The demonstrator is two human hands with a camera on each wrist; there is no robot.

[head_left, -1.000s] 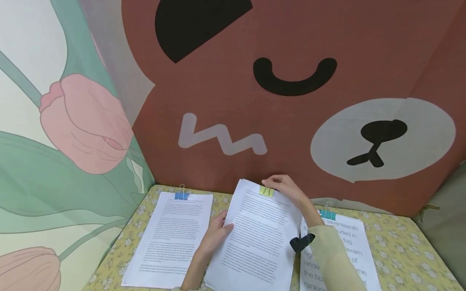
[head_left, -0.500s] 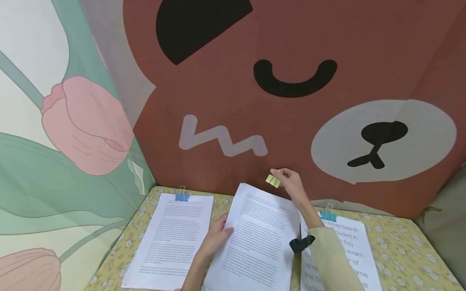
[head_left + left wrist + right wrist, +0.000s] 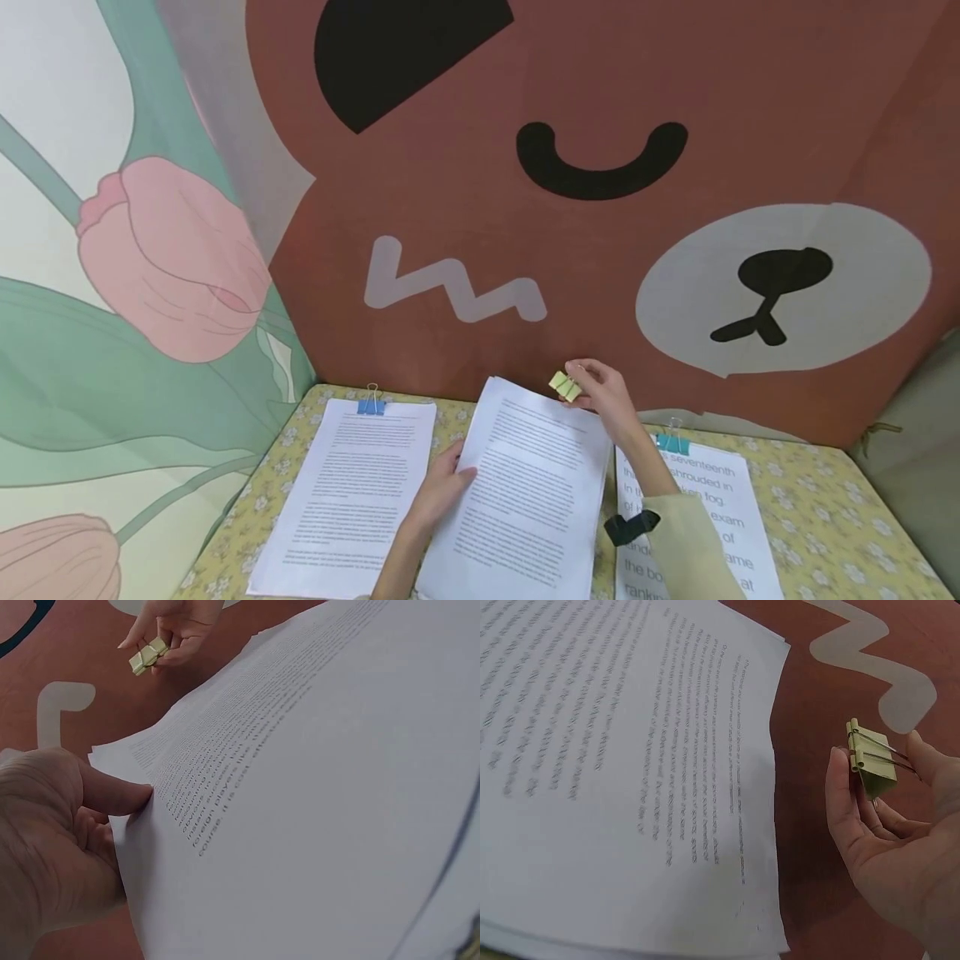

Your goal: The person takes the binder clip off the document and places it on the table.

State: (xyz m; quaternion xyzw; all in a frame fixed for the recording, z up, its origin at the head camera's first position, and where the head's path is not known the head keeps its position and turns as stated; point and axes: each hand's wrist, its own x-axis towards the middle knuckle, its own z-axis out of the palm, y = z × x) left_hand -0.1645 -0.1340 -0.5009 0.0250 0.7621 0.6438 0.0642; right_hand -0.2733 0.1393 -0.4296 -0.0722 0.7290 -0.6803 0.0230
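Observation:
My left hand [image 3: 441,492] grips the left edge of a stack of printed sheets [image 3: 517,492], thumb on the top page and fingers beneath. The stack tilts up at its far end. Just beyond its top edge, my right hand [image 3: 606,398] holds a yellow binder clip [image 3: 566,386] by its wire handles, apart from the paper. In the right wrist view the binder clip [image 3: 870,759] shows its spine turned toward the sheets, with the thumb on the handles. The left wrist view shows the left thumb [image 3: 120,792] pressing on the page near its edge.
To the left lies a paper stack [image 3: 345,500] with a blue binder clip [image 3: 371,407]. On the right, large-print sheets [image 3: 738,517] carry a teal binder clip [image 3: 672,443], partly covered by the right forearm. A flowered cloth [image 3: 832,525] covers the table; a bear-printed backdrop [image 3: 450,367] stands behind.
The yellow binder clip came off the top edge of the middle stack in my right hand. It has since turned in the fingers and lowered slightly. My left hand keeps its grip on the sheets.

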